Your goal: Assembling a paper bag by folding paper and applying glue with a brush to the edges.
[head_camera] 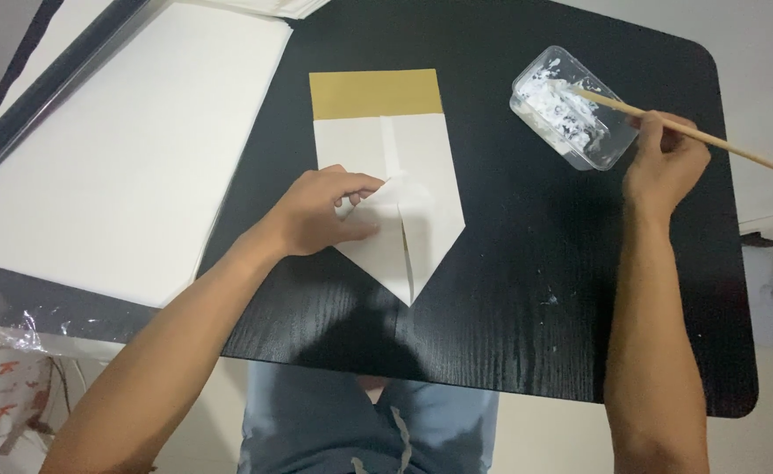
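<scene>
**Hands at a folded paper and a tub of white paste**

While the left hand rests on the folded white paper, its fingers curl down onto the sheet and its fingertips pinch up a small flap near the centre seam; the flap lifts slightly off the layer beneath. That paper lies flat near the middle of the black table, its lower end folded to a point that aims toward the person; at its far end a tan band shows above the white part.

Over to the right, the right hand is closed around a thin wooden stick, gripping it about midway along its length; the stick slants up and left, and its far tip sits inside the clear plastic tub; white paste is smeared across the tub's floor and walls; the hand is just beside the tub's near corner, well apart from the folded paper.

On the left side of the table lies a stack of large white sheets, overhanging the table's edge; a few small white flecks dot the dark surface between the paper and the right forearm; grey-blue trousers show below the table's near edge.
</scene>
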